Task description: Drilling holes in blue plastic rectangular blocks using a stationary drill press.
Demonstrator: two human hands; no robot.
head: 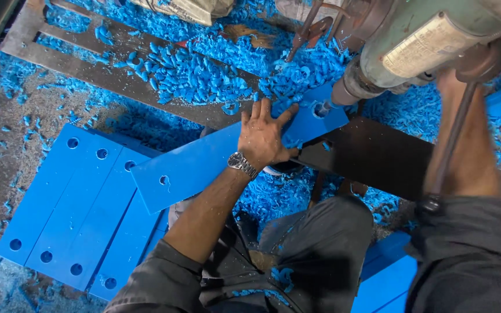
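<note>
Blue plastic bar [204,162]: a long flat strip lying under the drill. Its long axis runs diagonally, from lower left near the person's left forearm up to the upper right, where its far end sits beneath the drill spindle [343,93]. One round hole shows near its lower-left end; a second hole is at the upper-right end, directly at the spindle tip.

Left hand [265,136]: laid flat on the bar's upper half, palm down, fingers spread and pointing away from the person, thumb out to the right. It presses on the bar and grips nothing. A metal wristwatch [242,164] is on that wrist.

Right hand [453,81]: raised at the right of the drill body [418,40], by a dark lever [453,145] that runs down along the forearm. The hand is blurred and partly hidden by the machine; whether its fingers close on the lever cannot be told.

Support: the bar's right part rests across a dark metal plate [372,156].

Surroundings: to the left, a stack of similar blue bars [71,208] lies side by side, long axes running lower left to upper right, each with holes at both ends. More blue pieces [387,278] show at lower right. Blue shavings [192,75] cover the floor and the dark metal frame [105,72] beyond the hand.
</note>
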